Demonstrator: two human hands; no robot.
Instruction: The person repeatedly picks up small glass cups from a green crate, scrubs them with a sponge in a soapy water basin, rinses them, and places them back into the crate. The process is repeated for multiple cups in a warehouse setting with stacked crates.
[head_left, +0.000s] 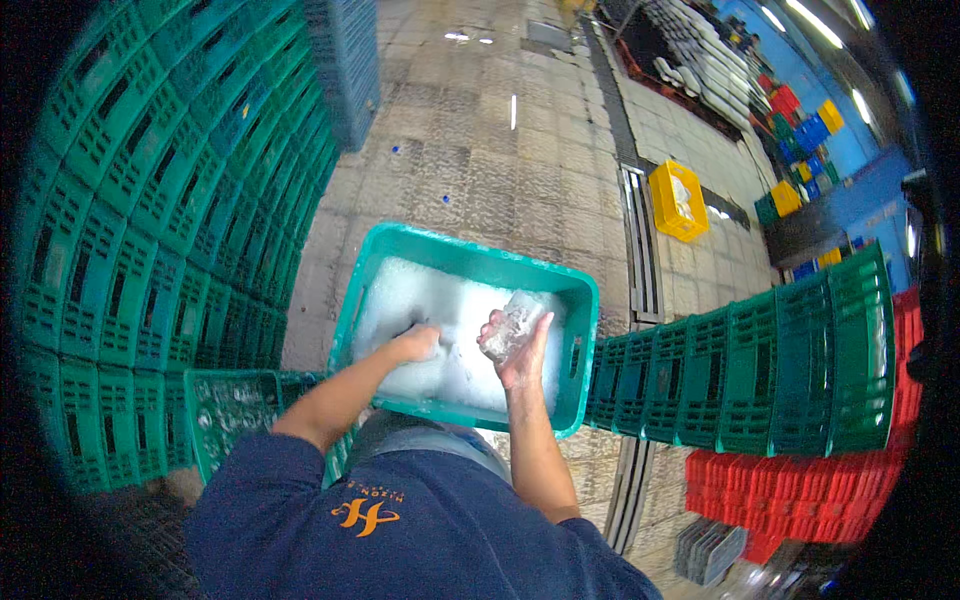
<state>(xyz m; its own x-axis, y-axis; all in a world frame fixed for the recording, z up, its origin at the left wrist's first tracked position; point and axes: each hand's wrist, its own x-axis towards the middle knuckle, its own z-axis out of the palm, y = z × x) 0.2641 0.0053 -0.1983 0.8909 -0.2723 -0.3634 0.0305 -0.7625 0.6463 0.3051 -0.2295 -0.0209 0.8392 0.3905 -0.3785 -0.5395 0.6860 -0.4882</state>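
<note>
A green plastic crate (480, 251) full of white soap suds (465, 300) sits right before me. My right hand (525, 352) is wrapped around a clear, wet container (517, 319), perhaps a glass, with foam on it. It is raised just above the suds on the crate's right side. Over the middle left of the crate, my left hand (421, 343) reaches into the foam with its fingers mostly hidden. Something dark shows beside its fingers, too covered in suds to make out.
Tall stacks of green crates (150, 180) line the left, beside a blue stack (346, 67). More nested green crates (750, 360) and red crates (795, 495) stand at right. A yellow crate (679, 217) holding white items is near a floor drain grate (641, 247). The tiled floor (480, 165) looks wet.
</note>
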